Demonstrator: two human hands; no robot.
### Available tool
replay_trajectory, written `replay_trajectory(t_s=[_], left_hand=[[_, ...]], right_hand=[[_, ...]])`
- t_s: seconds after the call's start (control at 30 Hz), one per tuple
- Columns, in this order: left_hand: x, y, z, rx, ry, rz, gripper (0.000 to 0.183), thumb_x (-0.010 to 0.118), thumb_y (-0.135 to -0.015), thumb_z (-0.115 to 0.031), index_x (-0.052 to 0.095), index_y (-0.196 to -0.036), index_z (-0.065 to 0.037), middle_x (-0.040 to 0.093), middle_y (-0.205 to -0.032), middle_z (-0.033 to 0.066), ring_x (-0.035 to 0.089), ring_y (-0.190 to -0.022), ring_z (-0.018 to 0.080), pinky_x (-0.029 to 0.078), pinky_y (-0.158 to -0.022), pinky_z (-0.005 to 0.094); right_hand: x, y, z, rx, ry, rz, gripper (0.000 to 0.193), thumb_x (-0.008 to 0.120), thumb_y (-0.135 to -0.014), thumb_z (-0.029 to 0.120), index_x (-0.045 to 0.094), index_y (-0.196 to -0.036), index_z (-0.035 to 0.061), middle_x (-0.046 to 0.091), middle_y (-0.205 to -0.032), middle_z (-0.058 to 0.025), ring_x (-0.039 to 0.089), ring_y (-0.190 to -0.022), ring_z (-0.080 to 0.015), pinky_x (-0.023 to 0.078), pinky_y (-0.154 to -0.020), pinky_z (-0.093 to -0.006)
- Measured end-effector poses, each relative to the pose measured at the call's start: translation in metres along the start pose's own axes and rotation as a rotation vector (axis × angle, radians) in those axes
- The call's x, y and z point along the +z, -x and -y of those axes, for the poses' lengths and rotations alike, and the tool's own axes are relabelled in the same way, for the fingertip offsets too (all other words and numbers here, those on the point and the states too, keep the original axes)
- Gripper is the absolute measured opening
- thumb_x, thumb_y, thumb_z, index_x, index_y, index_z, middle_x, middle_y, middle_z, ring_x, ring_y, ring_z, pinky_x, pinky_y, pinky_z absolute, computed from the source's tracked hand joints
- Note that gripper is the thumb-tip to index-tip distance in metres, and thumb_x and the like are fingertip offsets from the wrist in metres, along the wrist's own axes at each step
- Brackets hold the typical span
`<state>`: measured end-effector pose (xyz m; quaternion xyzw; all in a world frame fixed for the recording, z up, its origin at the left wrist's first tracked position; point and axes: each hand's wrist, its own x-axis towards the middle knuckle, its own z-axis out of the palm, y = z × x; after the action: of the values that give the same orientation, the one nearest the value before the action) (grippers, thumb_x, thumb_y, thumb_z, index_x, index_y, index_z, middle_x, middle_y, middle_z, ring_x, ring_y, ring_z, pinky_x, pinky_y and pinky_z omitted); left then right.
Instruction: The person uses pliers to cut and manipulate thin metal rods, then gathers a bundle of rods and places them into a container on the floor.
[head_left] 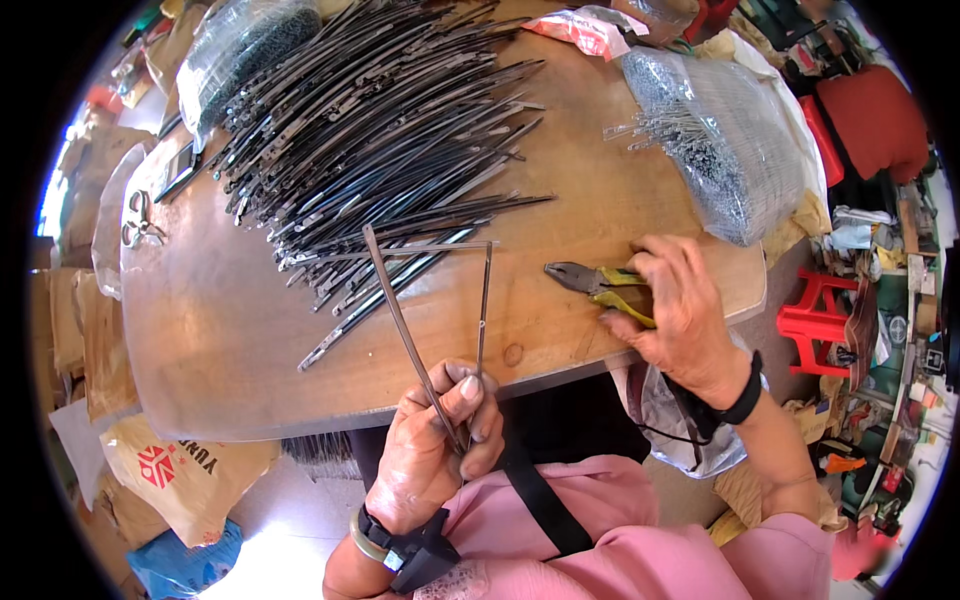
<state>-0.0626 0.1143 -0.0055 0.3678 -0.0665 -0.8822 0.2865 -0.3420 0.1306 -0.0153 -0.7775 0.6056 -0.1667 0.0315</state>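
Brown wooden table (210, 330) across mid-frame; red plastic stool (815, 322) at the right edge. Steel pliers with yellow-green handles (580, 277) right of centre, long axis nearly level, handles sloping slightly down to the right, nose toward frame left. Right hand (692, 318) nearer, curled round the handles. Left hand (428, 440), lower centre, pinches a long brownish flat metal strip (403, 325) and a thin dark metal strip (485, 305); both stand clear of the fist, tips up-frame, spread in a V left of the pliers' nose. Heap of black metal strips (380, 150) beyond, upper centre-left.

Hidden: handle ends, under the fingers; lower strip ends, inside the fist. Cannot tell whether the pliers touch the table.
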Motion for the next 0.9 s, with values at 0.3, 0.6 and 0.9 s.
replay_trajectory(t_s=[0.3, 0.6, 0.9], left_hand=[[0.017, 0.008, 0.000, 0.223, -0.163, -0.095, 0.014, 0.058, -0.098, -0.016, 0.060, -0.101, -0.002, 0.050, -0.063, 0.0042, 0.035, -0.041, 0.0096, 0.027, -0.039, 0.0238], [0.021, 0.017, 0.003, 0.479, -0.416, -0.187, 0.013, 0.063, -0.094, -0.009, 0.062, -0.099, 0.003, 0.053, -0.060, 0.0061, 0.038, -0.041, 0.0085, 0.027, -0.039, 0.0227], [0.017, 0.028, -0.002, 0.581, -0.664, -0.133, 0.006, 0.063, -0.094, 0.001, 0.063, -0.100, 0.002, 0.058, -0.071, -0.0016, 0.047, -0.060, 0.0028, 0.036, -0.053, 0.0180]], right_hand=[[0.016, 0.011, 0.001, -0.115, 0.009, -0.208, 0.039, 0.081, -0.066, 0.012, 0.056, -0.095, 0.0012, 0.060, -0.107, -0.0177, 0.058, -0.093, -0.0373, 0.051, -0.079, -0.0430], [-0.020, 0.019, 0.058, 0.458, -1.481, 0.561, 0.033, 0.080, -0.080, 0.016, 0.066, -0.105, -0.0002, 0.065, -0.105, -0.0075, 0.060, -0.085, -0.0112, 0.048, -0.073, -0.0281], [-0.027, 0.006, 0.073, -0.032, -0.739, 0.251, 0.036, 0.079, -0.075, 0.018, 0.067, -0.103, -0.0019, 0.058, -0.118, -0.0173, 0.063, -0.094, -0.0335, 0.052, -0.079, -0.0404]])
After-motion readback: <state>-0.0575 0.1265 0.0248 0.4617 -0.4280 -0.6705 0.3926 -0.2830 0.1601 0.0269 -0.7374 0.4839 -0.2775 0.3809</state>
